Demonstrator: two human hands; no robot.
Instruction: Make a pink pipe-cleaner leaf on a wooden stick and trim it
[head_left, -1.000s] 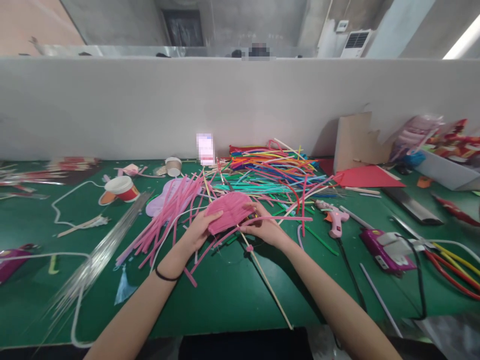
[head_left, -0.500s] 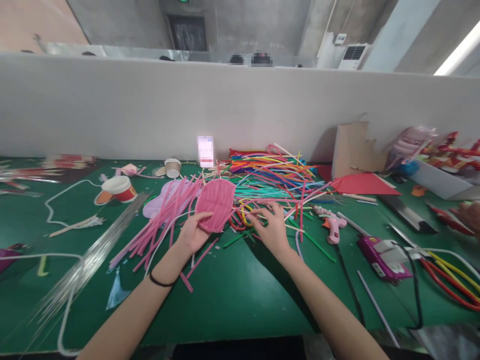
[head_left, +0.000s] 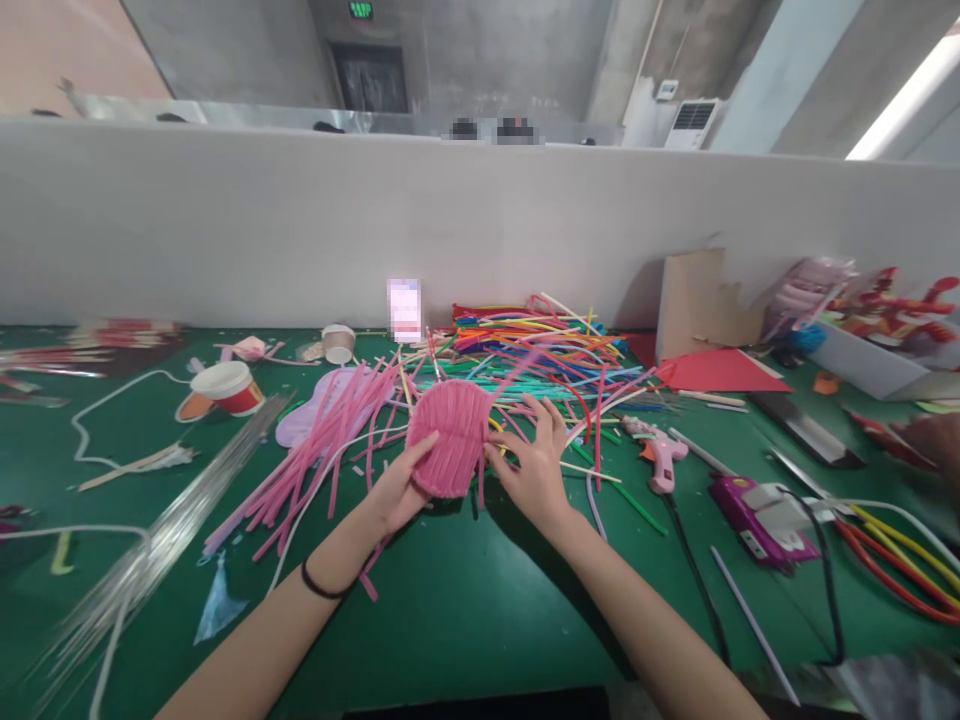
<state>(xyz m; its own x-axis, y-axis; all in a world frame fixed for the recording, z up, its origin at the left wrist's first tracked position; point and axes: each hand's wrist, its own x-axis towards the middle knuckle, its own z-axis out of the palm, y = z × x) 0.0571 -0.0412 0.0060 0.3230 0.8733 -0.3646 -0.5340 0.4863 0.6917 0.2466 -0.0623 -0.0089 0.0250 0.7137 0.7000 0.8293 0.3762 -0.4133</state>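
My left hand (head_left: 401,492) grips the lower left of a rounded pink panel (head_left: 450,440) made of pipe cleaners laid side by side, thumb on its face. The panel is held up above the table. At the panel's right edge, thumb and forefinger of my right hand (head_left: 534,470) pinch a pink pipe cleaner (head_left: 516,374), which sticks up to the right; the pinched spot is partly hidden. Left of the panel, a bundle of loose pink pipe cleaners (head_left: 322,450) lies partly over a lilac cloud-shaped piece (head_left: 294,425).
Multicoloured pipe cleaners (head_left: 525,335) are heaped behind my hands. A pink glue gun (head_left: 664,455), a purple power strip (head_left: 757,520) and scissors (head_left: 862,530) lie to the right. Thin wires (head_left: 180,520) and a paper cup (head_left: 232,388) are at the left. Another person's hand (head_left: 937,435) shows at the right edge.
The pink panel has come slightly right and lower in view, turned more toward me. My right hand has closed in on its right edge, and a pink pipe cleaner now points upward there.
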